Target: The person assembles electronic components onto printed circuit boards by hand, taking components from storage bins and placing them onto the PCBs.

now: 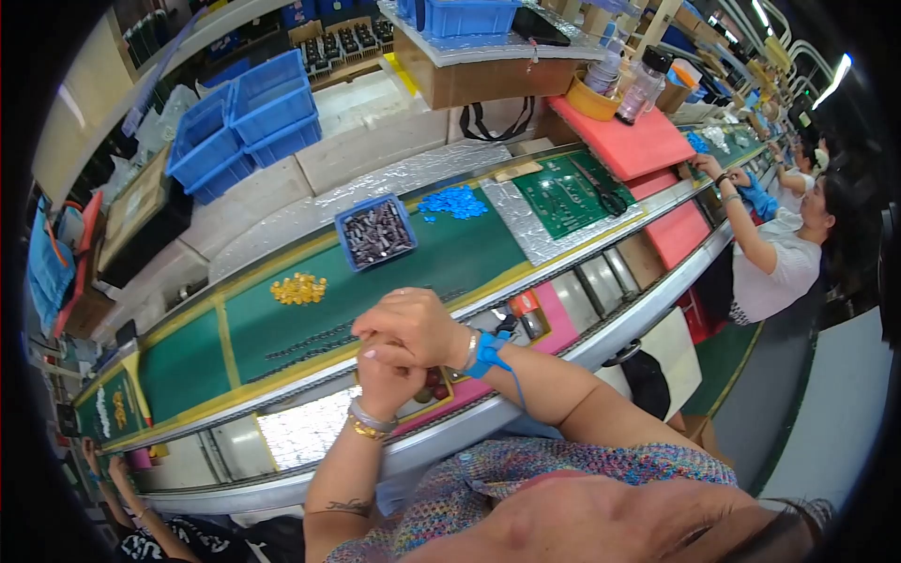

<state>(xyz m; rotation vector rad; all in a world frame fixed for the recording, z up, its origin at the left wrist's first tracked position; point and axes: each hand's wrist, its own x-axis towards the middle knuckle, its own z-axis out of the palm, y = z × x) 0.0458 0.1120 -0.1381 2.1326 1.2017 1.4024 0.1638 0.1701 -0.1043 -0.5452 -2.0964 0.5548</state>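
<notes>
So, L hand [388,383] agst. R hand [410,324]

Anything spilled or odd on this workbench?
Nothing clearly stands out. The yellow pieces and blue pieces lie loose outside the blue tray, but in separate heaps, so they look set out rather than spilled.

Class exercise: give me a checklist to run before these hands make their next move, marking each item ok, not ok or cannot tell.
1. Blue strap around the right wrist: ok.
2. Left hand and right hand empty: cannot tell; they hide what lies between them.
3. Blue tray of dark parts upright: ok.
4. Yellow pile apart from blue pile: ok.
5. Green circuit boards free of tools: not ok; black-handled tool on them.
</notes>
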